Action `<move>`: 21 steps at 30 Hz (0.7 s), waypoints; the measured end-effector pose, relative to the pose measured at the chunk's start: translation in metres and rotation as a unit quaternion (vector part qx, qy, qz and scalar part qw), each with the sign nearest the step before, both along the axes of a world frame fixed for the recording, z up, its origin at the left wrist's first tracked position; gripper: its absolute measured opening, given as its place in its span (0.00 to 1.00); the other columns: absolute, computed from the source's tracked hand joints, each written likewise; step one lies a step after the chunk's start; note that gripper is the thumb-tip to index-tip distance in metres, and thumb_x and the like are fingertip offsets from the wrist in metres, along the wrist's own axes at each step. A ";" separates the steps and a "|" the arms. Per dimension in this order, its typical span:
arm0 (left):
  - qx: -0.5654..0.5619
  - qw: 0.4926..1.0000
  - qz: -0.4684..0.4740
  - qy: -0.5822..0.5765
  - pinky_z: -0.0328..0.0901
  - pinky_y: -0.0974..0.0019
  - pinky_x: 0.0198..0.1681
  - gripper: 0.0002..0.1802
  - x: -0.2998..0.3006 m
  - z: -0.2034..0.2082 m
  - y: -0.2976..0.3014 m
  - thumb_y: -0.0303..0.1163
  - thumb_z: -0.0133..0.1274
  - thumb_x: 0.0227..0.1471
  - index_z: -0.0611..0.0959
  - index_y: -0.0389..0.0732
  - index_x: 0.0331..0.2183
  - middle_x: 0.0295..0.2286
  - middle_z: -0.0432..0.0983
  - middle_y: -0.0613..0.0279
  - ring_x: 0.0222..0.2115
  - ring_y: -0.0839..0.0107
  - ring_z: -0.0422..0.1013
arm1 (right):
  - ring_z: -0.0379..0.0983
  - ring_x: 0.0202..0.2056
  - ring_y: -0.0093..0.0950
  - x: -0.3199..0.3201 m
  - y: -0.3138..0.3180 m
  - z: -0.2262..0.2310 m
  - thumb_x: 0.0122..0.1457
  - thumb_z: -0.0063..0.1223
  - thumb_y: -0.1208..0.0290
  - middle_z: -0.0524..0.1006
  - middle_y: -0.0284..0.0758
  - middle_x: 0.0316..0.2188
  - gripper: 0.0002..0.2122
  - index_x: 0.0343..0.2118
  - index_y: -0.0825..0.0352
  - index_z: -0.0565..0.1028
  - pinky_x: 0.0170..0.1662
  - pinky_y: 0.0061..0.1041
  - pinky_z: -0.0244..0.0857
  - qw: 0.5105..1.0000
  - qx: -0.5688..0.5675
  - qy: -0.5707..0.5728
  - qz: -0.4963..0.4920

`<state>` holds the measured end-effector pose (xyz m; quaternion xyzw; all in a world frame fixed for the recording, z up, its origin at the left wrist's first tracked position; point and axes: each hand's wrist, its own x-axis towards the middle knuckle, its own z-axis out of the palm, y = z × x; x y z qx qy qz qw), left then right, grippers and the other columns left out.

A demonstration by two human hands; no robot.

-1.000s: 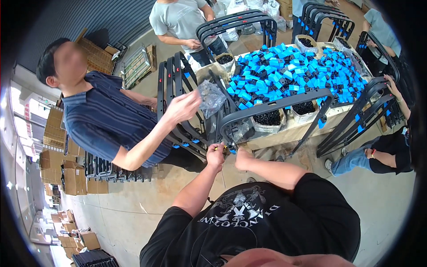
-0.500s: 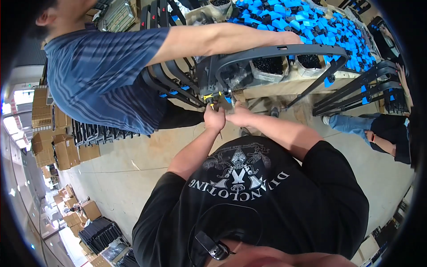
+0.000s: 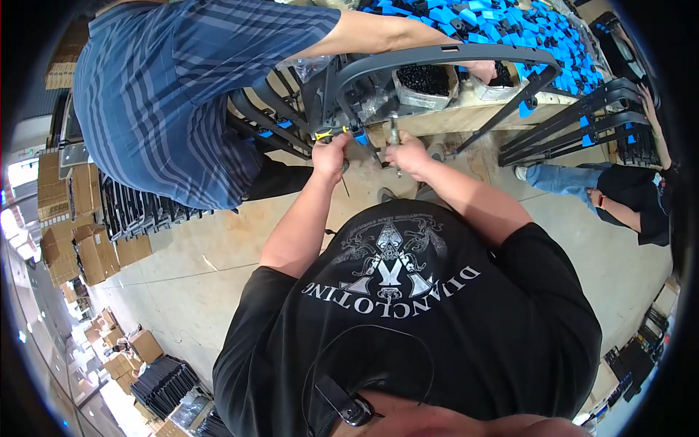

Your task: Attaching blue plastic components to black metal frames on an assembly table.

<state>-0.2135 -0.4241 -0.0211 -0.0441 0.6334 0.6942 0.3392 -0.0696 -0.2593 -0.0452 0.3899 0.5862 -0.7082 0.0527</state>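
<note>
My left hand (image 3: 330,156) is closed around a yellow-and-black hand tool (image 3: 331,133); a thin dark shaft shows below the fist. Its yellow end is close to the lower end of a dark curved tubular frame (image 3: 448,54), where a blue plastic piece (image 3: 360,136) sits. Just right of that end, my right hand (image 3: 409,154) grips a slim silver metal tool (image 3: 395,137), held roughly upright. What kind of tool it is cannot be made out. The frame leans against the bench, its other leg slanting down to the right.
A co-worker in a striped blue shirt (image 3: 145,109) leans in from the left, one hand (image 3: 480,71) at a box of small black parts (image 3: 502,92). Another such box (image 3: 426,98) stands beside it. Blue pieces (image 3: 495,33) heap the bench. More frames (image 3: 582,131) stand right, near another person.
My hands have drawn apart; the right one, with the silver tool, has moved away from the frame's end. The co-worker has leaned farther over and now reaches down to the black parts.
</note>
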 end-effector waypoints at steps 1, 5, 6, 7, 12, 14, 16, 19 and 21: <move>0.000 0.999 0.010 -0.039 0.59 0.72 0.22 0.07 0.000 0.005 0.000 0.27 0.65 0.50 0.81 0.46 0.28 0.21 0.73 0.75 0.18 0.81 0.66 | 0.75 0.26 0.24 0.011 0.011 -0.003 0.57 0.55 0.77 0.77 0.33 0.27 0.14 0.46 0.68 0.72 0.28 0.25 0.69 1.000 -0.011 0.005 -0.026; -0.082 0.992 0.075 -0.061 0.62 0.69 0.21 0.09 -0.011 -0.008 -0.029 0.29 0.69 0.47 0.83 0.44 0.29 0.22 0.75 0.71 0.18 0.79 0.68 | 0.73 0.27 0.22 0.077 0.045 0.012 0.58 0.53 0.78 0.74 0.30 0.26 0.10 0.43 0.66 0.74 0.27 0.23 0.66 0.998 -0.014 -0.014 -0.057; -0.123 0.991 0.055 0.008 0.60 0.70 0.19 0.08 -0.011 -0.022 -0.041 0.32 0.66 0.50 0.81 0.44 0.28 0.20 0.72 0.71 0.16 0.79 0.66 | 0.73 0.27 0.21 0.096 0.055 0.011 0.58 0.53 0.79 0.75 0.31 0.28 0.11 0.45 0.67 0.74 0.26 0.24 0.66 0.998 -0.001 -0.017 -0.060; -0.161 0.983 0.033 0.078 0.58 0.71 0.18 0.10 -0.009 -0.032 -0.051 0.34 0.63 0.54 0.79 0.44 0.26 0.17 0.68 0.72 0.14 0.79 0.63 | 0.73 0.27 0.21 0.116 0.067 0.008 0.58 0.53 0.79 0.75 0.31 0.28 0.11 0.45 0.67 0.74 0.26 0.24 0.66 0.998 0.004 -0.017 -0.061; -0.239 0.933 -0.247 0.103 0.61 0.72 0.19 0.12 0.038 -0.005 -0.053 0.34 0.50 0.62 0.80 0.34 0.34 0.20 0.72 0.67 0.18 0.80 0.67 | 0.77 0.40 0.33 0.183 0.099 -0.005 0.58 0.59 0.60 0.79 0.41 0.41 0.25 0.56 0.68 0.71 0.44 0.33 0.71 0.951 0.296 -0.068 0.053; -0.173 0.937 -0.277 0.121 0.64 0.72 0.22 0.15 0.063 0.017 -0.019 0.31 0.51 0.63 0.79 0.30 0.46 0.24 0.75 0.64 0.19 0.80 0.68 | 0.75 0.47 0.37 0.171 0.092 -0.003 0.56 0.61 0.47 0.78 0.45 0.47 0.34 0.59 0.67 0.69 0.52 0.38 0.68 0.945 0.320 -0.029 0.050; -0.115 0.936 -0.312 0.112 0.67 0.72 0.24 0.15 0.080 0.047 0.026 0.31 0.52 0.62 0.80 0.30 0.46 0.25 0.77 0.63 0.21 0.78 0.71 | 0.74 0.45 0.32 0.133 0.084 0.068 0.54 0.62 0.42 0.76 0.44 0.49 0.38 0.60 0.66 0.68 0.48 0.38 0.69 0.990 0.098 -0.062 0.085; -0.001 0.934 -0.339 0.113 0.71 0.66 0.29 0.15 0.114 0.069 0.109 0.28 0.52 0.60 0.79 0.31 0.45 0.26 0.80 0.58 0.23 0.72 0.75 | 0.74 0.38 0.27 0.110 0.085 0.078 0.60 0.57 0.44 0.78 0.40 0.42 0.31 0.56 0.65 0.72 0.39 0.32 0.69 0.996 -0.064 0.039 0.043; -0.059 0.866 -0.430 0.248 0.72 0.66 0.33 0.16 0.138 0.079 0.148 0.29 0.52 0.62 0.78 0.30 0.48 0.29 0.80 0.57 0.27 0.72 0.76 | 0.72 0.30 0.21 0.104 0.096 0.071 0.65 0.51 0.48 0.79 0.33 0.34 0.22 0.50 0.63 0.76 0.31 0.25 0.65 0.967 -0.197 0.109 -0.116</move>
